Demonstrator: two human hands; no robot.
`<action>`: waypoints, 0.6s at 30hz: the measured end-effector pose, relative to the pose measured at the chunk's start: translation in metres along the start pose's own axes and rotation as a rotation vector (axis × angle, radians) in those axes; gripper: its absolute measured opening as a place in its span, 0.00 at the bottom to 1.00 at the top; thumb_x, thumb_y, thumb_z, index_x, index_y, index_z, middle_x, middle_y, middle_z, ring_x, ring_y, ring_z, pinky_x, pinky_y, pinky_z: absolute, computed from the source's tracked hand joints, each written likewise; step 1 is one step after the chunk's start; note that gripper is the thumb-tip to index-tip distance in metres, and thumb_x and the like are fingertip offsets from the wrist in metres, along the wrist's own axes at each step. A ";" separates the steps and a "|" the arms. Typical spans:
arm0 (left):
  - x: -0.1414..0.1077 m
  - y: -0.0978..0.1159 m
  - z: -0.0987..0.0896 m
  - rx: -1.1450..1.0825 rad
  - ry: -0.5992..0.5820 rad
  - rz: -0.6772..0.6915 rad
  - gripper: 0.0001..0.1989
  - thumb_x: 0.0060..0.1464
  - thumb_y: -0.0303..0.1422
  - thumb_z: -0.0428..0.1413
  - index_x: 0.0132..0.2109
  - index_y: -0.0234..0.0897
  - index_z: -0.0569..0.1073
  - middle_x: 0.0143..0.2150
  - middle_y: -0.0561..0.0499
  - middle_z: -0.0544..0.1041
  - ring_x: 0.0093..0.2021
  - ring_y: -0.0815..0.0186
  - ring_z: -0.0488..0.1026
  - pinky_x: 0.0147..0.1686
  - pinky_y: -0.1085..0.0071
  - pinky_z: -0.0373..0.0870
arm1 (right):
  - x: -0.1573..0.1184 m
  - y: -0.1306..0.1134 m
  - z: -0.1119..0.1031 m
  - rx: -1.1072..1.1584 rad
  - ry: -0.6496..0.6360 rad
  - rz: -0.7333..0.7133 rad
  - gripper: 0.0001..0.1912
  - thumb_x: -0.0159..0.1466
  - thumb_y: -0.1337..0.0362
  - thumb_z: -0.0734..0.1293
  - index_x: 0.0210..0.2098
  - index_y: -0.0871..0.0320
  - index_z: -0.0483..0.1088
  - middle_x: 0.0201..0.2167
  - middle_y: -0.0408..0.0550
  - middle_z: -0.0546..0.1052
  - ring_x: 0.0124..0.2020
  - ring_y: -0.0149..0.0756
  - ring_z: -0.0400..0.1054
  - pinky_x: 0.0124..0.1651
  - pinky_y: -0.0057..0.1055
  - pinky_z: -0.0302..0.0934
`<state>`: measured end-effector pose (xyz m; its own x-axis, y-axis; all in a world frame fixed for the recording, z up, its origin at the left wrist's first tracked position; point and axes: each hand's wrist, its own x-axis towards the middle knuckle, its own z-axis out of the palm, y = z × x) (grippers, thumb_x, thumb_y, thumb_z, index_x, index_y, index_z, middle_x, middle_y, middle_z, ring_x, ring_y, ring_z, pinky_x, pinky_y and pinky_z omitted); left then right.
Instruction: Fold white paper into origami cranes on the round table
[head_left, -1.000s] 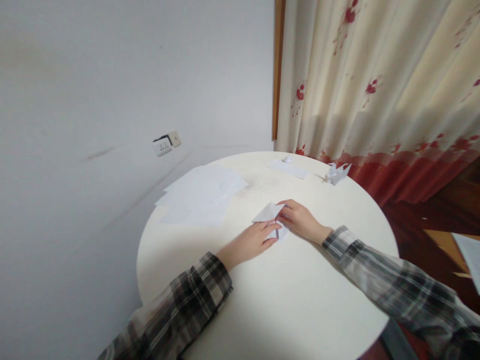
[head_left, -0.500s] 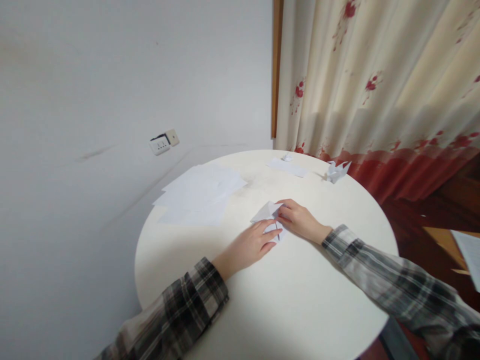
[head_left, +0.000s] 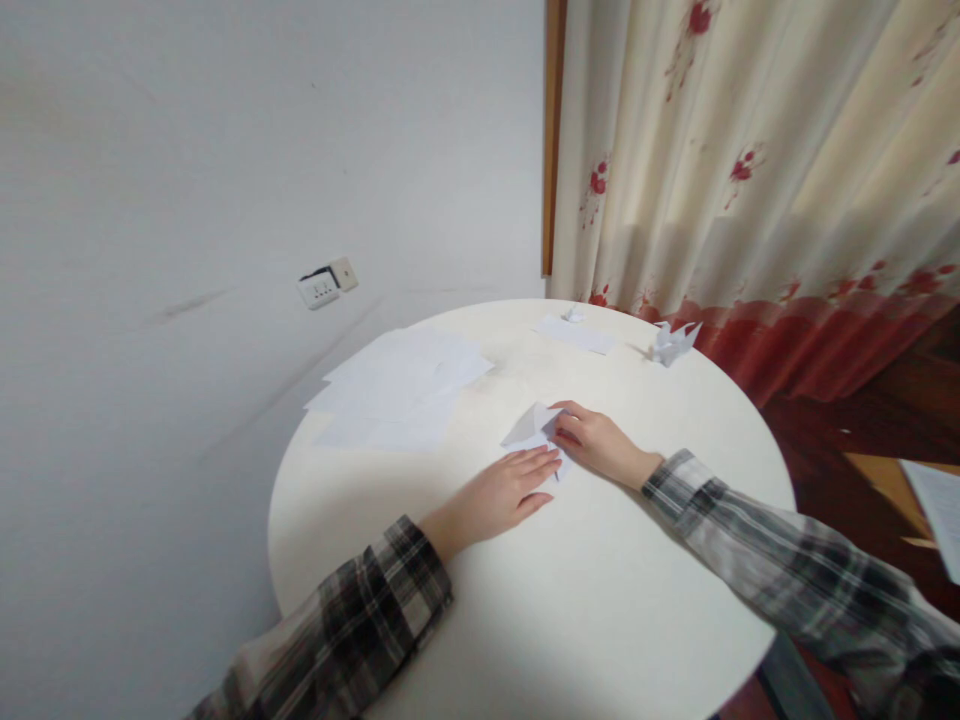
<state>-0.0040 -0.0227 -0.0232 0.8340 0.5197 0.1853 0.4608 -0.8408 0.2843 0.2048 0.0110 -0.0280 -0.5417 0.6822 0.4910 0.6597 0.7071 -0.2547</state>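
A partly folded sheet of white paper (head_left: pixel 527 428) lies on the round white table (head_left: pixel 585 590), one flap raised at its far side. My left hand (head_left: pixel 501 498) rests flat over the near part of the paper, fingers stretched out and thumb apart. At the paper's right side, my right hand (head_left: pixel 596 437) has its fingers curled and pinched on the raised flap. Both hands hide much of the folds.
Several loose white sheets (head_left: pixel 390 385) overlap at the table's left. Toward the back are a small paper piece (head_left: pixel 574 314) on another sheet (head_left: pixel 577 335) and a folded paper crane (head_left: pixel 673 345) near the right edge. A wall socket (head_left: pixel 319 290) is behind.
My left hand has slid slightly toward me and its fingers lie closer together, flatter on the paper. My right hand has stayed nearly in place at the flap.
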 end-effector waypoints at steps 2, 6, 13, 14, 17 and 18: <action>-0.002 0.001 0.000 -0.003 -0.005 0.005 0.22 0.60 0.37 0.45 0.61 0.40 0.55 0.63 0.48 0.57 0.63 0.65 0.52 0.61 0.64 0.49 | 0.000 0.000 0.000 -0.018 -0.007 -0.004 0.04 0.62 0.66 0.59 0.33 0.58 0.65 0.45 0.53 0.68 0.34 0.33 0.68 0.36 0.29 0.64; -0.005 0.003 -0.001 0.012 -0.017 0.016 0.24 0.60 0.39 0.44 0.62 0.39 0.53 0.63 0.47 0.56 0.63 0.64 0.52 0.61 0.63 0.49 | -0.001 -0.001 0.000 -0.058 -0.026 -0.005 0.03 0.62 0.67 0.60 0.33 0.59 0.64 0.47 0.53 0.67 0.32 0.31 0.68 0.35 0.29 0.64; -0.003 0.005 -0.003 0.034 -0.039 0.013 0.25 0.60 0.41 0.44 0.62 0.42 0.52 0.63 0.48 0.57 0.63 0.63 0.52 0.60 0.63 0.47 | -0.002 -0.002 -0.001 -0.043 -0.024 0.003 0.02 0.61 0.68 0.59 0.34 0.58 0.63 0.49 0.53 0.66 0.31 0.30 0.68 0.34 0.29 0.64; -0.003 0.005 -0.003 0.042 -0.043 0.014 0.25 0.60 0.41 0.43 0.62 0.41 0.52 0.63 0.48 0.56 0.63 0.63 0.52 0.60 0.64 0.47 | -0.002 -0.002 -0.001 -0.036 -0.027 0.004 0.02 0.61 0.68 0.59 0.34 0.58 0.63 0.49 0.53 0.66 0.31 0.31 0.68 0.34 0.29 0.64; -0.003 0.004 -0.002 0.055 -0.036 0.025 0.24 0.60 0.41 0.43 0.62 0.40 0.54 0.63 0.47 0.57 0.63 0.63 0.52 0.61 0.64 0.47 | -0.002 -0.002 -0.001 -0.021 -0.035 0.008 0.02 0.62 0.68 0.59 0.34 0.58 0.62 0.48 0.53 0.66 0.33 0.31 0.68 0.35 0.29 0.64; -0.003 0.004 -0.002 0.055 -0.031 0.029 0.24 0.60 0.40 0.43 0.61 0.40 0.54 0.63 0.47 0.57 0.63 0.63 0.52 0.61 0.64 0.47 | -0.002 -0.002 -0.001 -0.019 -0.037 0.007 0.02 0.62 0.68 0.59 0.34 0.59 0.62 0.48 0.53 0.66 0.33 0.31 0.69 0.36 0.29 0.64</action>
<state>-0.0051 -0.0268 -0.0210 0.8559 0.4905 0.1637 0.4512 -0.8631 0.2269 0.2051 0.0084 -0.0276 -0.5557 0.6937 0.4581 0.6731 0.6989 -0.2418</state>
